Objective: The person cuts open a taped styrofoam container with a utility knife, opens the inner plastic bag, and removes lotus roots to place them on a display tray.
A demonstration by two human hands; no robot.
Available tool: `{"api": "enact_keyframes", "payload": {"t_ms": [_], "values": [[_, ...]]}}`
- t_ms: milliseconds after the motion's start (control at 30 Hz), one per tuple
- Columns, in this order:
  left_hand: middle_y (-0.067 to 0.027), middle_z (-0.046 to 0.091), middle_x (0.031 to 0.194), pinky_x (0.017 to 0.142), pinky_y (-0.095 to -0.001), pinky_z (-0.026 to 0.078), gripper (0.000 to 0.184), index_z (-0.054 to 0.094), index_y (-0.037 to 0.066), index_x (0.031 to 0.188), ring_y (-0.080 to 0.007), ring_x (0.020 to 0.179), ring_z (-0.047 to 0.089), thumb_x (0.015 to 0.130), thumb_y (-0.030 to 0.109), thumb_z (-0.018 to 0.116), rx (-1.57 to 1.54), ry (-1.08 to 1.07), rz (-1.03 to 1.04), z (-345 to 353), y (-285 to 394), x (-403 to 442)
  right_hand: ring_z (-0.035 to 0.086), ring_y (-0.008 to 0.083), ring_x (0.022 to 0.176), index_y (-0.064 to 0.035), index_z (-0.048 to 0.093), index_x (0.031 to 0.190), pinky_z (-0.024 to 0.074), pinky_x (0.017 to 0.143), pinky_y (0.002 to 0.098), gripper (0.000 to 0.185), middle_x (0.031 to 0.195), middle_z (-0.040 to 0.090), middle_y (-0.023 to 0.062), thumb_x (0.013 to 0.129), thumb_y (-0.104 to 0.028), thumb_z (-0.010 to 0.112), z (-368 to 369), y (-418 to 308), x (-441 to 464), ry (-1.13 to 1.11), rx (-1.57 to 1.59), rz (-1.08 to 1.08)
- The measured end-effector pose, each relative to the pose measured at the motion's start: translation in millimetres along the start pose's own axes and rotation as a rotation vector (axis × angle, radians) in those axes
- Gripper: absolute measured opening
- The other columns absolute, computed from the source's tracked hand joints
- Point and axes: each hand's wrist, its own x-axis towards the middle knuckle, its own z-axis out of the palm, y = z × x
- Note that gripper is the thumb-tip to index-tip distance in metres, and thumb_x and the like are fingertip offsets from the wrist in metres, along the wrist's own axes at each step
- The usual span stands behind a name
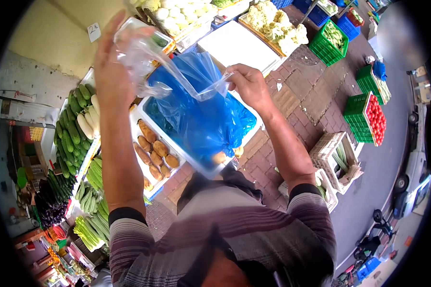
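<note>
One clear plastic bag [196,95], drawn wide between two bare hands above a white tub [256,129], with folds trailing toward blue plastic [242,119] inside it. Done, by the look of things: bag lifted and spread, upper edge pulled into a long band. Not done: no knot, no twist, no closing to be seen, hence apparently at an open, loose stage. Contents uncertain; a brownish lump [219,158] visible near the lower end, but inside or behind the film, cannot tell.

At the right hand [248,86], thumb and fingers pinched on the bag's edge. At the left hand [115,62], raised higher and blurred, crumpled film against the fingers; firmness of hold, cannot tell.

Just beside the tub, on the left, a white tray [159,183] of brown potatoes [161,148]. Farther left, dark green cucumbers [69,134] next to pale gourds [86,124], with dark eggplants [50,201] lower down. Beyond the tub, a flat white tray [237,45] and cauliflower [275,26]. Well apart on the right, across brick paving [292,91], a green crate [328,50] of green vegetables and another green crate [357,129] of red tomatoes [376,119].
</note>
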Motion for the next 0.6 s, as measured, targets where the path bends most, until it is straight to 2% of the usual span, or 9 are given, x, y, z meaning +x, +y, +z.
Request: {"api": "enact_keyframes", "payload": {"t_ms": [67,133,167,233,267,400,433,533,600], "values": [[-0.0167,0.06,0.129,0.084,-0.0322,0.058,0.064,0.034,0.0,0.15,-0.0183,0.102,0.065,0.094,0.012,0.064,-0.226,-0.198,-0.172,26.0,-46.1,-17.2,0.063,0.0123,0.069,0.0019,0.069,0.107,0.0501,0.064,0.0268,0.021,0.083,0.069,0.0079,0.098,-0.011,0.055,0.3,12.5,4.0,0.04,0.129,0.037],[-0.0189,0.048,0.145,0.096,-0.0373,0.054,0.058,0.041,-0.002,0.146,-0.0281,0.11,0.066,0.093,0.003,0.062,-0.183,-0.319,-0.233,47.5,-96.1,-38.8,0.062,0.0124,0.068,0.0021,0.067,0.111,0.0498,0.065,0.0258,0.022,0.083,0.069,0.008,0.097,-0.009,0.054,2.6,24.8,4.5,0.09,0.326,0.086],[-0.0179,0.051,0.142,0.101,-0.0362,0.05,0.051,0.045,-0.004,0.143,-0.0268,0.115,0.063,0.094,0.002,0.06,-0.181,-0.353,-0.387,58.8,-106.3,-49.1,0.063,0.0128,0.07,0.0033,0.063,0.115,0.0499,0.065,0.025,0.024,0.085,0.069,0.0102,0.094,-0.005,0.054,0.4,27.9,5.9,0.111,0.475,0.148],[-0.0154,0.056,0.135,0.101,-0.0317,0.047,0.046,0.048,-0.004,0.14,-0.0221,0.121,0.059,0.097,0.007,0.06,-0.106,-0.443,-0.379,81.5,-140.7,-65.7,0.063,0.0125,0.074,0.0038,0.064,0.114,0.05,0.067,0.025,0.025,0.087,0.069,0.01,0.093,-0.007,0.057,-3.3,40.7,9.7,0.169,0.559,0.127],[-0.013,0.06,0.13,0.099,-0.0297,0.046,0.043,0.05,-0.002,0.139,-0.0192,0.119,0.059,0.099,0.009,0.059,-0.153,-0.413,-0.313,95.7,-162.2,-69.4,0.063,0.0123,0.076,0.004,0.064,0.114,0.05,0.067,0.025,0.026,0.088,0.069,0.0099,0.092,-0.008,0.058,-5.4,46.5,10.7,0.198,0.6,0.12],[-0.0099,0.064,0.121,0.096,-0.0277,0.046,0.036,0.053,0.0,0.135,-0.0152,0.11,0.058,0.101,0.011,0.056,-0.219,-0.188,-0.316,144.1,-176.4,-76.9,0.061,0.0216,0.112,0.0035,0.06,0.128,0.0479,0.096,0.032,0.04,0.12,0.066,0.0142,0.089,-0.005,0.055,-9.3,52.4,-8.8,0.134,0.41,-0.022],[-0.0096,0.064,0.119,0.096,-0.0275,0.046,0.035,0.054,0.0,0.134,-0.0147,0.108,0.059,0.101,0.012,0.055,-0.264,-0.137,-0.319,151.8,-174.0,-77.5,0.054,0.025,0.126,0.0024,0.053,0.139,0.0398,0.108,0.0354,0.051,0.135,0.059,0.015,0.088,-0.002,0.05,-18.3,57.3,-12.8,0.01,0.563,0.03],[-0.0093,0.065,0.119,0.096,-0.0272,0.046,0.034,0.053,0.001,0.133,-0.0139,0.11,0.058,0.101,0.013,0.054,-0.345,-0.115,-0.328,164.3,-174.8,-84.9,0.054,0.0244,0.126,0.0017,0.046,0.144,0.0406,0.108,0.0356,0.056,0.14,0.055,0.0154,0.088,-0.001,0.046,-32.9,52.6,-28.6,-0.043,0.797,0.015],[-0.011,0.061,0.126,0.099,-0.0284,0.046,0.037,0.05,0.001,0.137,-0.0167,0.115,0.057,0.102,0.012,0.053,-0.432,-0.126,-0.356,167.4,-183.7,-88.6,0.053,0.026,0.129,0.0018,0.042,0.147,0.0423,0.107,0.037,0.058,0.144,0.051,0.0186,0.092,-0.013,0.055,-37.1,61.0,-30.7,-0.028,0.433,-0.006]]}}
